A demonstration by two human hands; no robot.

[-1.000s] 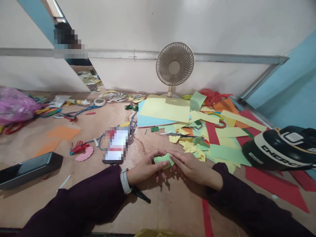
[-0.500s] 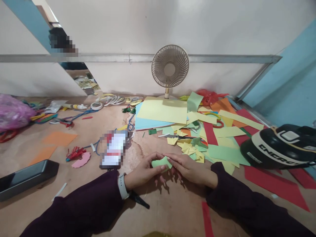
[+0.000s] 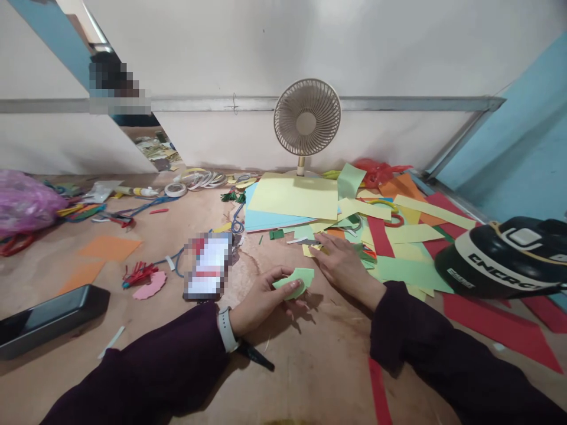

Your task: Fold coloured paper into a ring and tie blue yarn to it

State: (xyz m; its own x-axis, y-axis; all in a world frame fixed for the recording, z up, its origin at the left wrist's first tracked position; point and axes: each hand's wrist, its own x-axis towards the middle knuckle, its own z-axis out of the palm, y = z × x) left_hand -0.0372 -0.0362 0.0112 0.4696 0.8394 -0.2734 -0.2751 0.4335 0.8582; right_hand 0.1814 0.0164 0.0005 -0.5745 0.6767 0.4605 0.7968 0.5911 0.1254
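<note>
A small piece of pale green paper [image 3: 305,275] with a curved cut edge is pinched between the thumb and fingers of my left hand [image 3: 270,295], just above the tabletop. My right hand [image 3: 343,262] reaches over the paper scraps with its fingers stretched forward and partly apart. Its fingertips are at a grey metal blade [image 3: 306,241], which looks like part of a pair of scissors. Under those fingers lies a yellow paper scrap [image 3: 312,251]. The palm hides most of the scrap pile, and I cannot tell whether the fingertips touch the blade.
Large yellow sheets [image 3: 292,195] lie before a small fan [image 3: 306,121]. On the right are coloured paper strips [image 3: 500,327] and a black ENERGY-labelled container [image 3: 500,260]. Leftward lie a phone [image 3: 208,265], a pink scalloped paper [image 3: 150,285] and a dark grey box-like object [image 3: 53,319].
My right hand has left the green paper and moved forward to the scraps and the blade. My left hand still holds the green paper, now more fully in view.
</note>
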